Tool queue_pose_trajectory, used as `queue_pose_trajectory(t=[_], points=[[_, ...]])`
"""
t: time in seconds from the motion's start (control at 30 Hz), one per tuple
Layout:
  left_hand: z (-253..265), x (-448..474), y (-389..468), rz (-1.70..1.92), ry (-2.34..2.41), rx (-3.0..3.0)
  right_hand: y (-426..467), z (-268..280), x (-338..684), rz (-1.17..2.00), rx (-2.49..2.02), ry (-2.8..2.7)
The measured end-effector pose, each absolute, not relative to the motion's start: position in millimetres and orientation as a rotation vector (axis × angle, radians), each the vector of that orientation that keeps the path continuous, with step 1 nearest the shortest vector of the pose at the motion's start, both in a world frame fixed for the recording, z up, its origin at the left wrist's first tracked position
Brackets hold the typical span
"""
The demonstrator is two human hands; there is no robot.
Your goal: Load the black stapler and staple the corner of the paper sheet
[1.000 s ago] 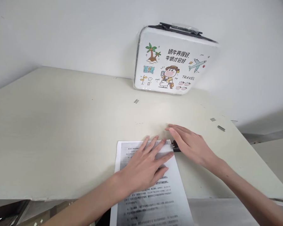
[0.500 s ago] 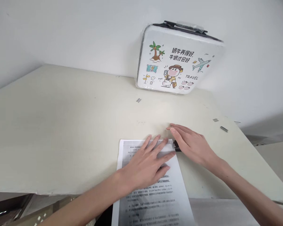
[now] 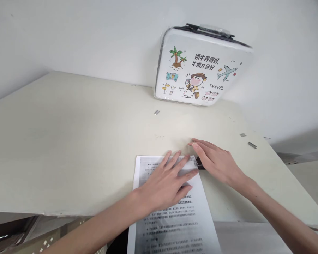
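Lower-centre paper [image 3: 172, 231] could be skewed if the left hand [image 3: 165, 183], fingers apart, is lifted, while any right hand [image 3: 219, 160] grip on the black object [image 3: 200, 165] cannot be told.

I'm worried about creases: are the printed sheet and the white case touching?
Apart. The head view shows tabletop between the top edge of the printed sheet and the base of the white case, with a metal strip in that gap.

In front of you, a pale tabletop [image 3: 63, 148] stretches to a plain whitish wall [image 3: 82, 38]; on your right, soft shadow [image 3: 307, 137] darkens the wall's lower part.
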State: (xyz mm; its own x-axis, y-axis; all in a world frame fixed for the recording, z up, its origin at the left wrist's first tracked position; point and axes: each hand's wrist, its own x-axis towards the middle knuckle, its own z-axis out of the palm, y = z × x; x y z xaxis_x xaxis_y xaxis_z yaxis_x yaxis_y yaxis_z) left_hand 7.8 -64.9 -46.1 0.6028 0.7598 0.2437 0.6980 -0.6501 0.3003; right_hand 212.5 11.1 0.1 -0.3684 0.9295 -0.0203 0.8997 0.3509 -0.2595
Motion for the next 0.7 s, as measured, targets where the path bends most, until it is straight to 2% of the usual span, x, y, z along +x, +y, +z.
queue_pose_trajectory(t=[0.17, 0.43, 0.7], points=[[-46.3, 7.9, -64.9, 0.517, 1.214, 2.649, 11.5, -0.2, 212.9, 0.355, -1.68, -2.465], [-47.5, 6.6, -65.4, 0.545, 1.219, 2.644, 14.9, 7.9, 222.1, 0.637, -1.713, -2.333], [-47.1, 7.9, -65.9, 0.564, 1.228, 2.634, 13.9, 5.4, 217.0, 0.556, -1.715, -2.389]])
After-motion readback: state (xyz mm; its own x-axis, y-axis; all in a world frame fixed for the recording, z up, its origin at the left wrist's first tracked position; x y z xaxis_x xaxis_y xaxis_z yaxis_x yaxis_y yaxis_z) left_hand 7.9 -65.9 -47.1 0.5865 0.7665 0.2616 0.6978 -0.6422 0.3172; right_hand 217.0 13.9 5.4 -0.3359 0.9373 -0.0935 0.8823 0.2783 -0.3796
